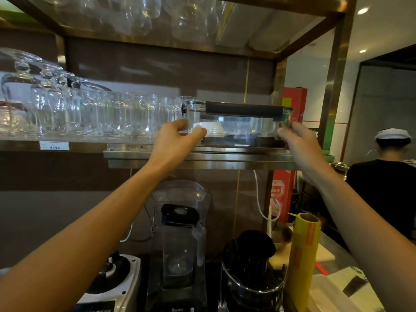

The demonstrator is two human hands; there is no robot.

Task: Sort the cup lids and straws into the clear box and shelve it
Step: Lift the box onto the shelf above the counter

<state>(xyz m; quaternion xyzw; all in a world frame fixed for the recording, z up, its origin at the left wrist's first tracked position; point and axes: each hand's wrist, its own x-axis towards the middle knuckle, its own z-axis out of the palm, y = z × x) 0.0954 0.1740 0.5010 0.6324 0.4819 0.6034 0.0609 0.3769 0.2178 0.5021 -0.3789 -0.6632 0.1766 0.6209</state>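
Clear box [238, 124] held at both ends on the steel shelf [202, 155], right of the row of upturned glasses [90, 115].

Both arms stretched up and forward, elbows low. Left hand [174, 140] curled around the box's left end, thumb pressed against the near wall beside the white cup lids [208, 130] inside. Right hand [297, 143] gripping the right end, fingers wrapped at the corner under the black lid clip [244, 109]. Below: blender [180, 239], black juicer [252, 266], yellow cling-film roll [304, 255]. Person in a black shirt [391, 176] at far right.
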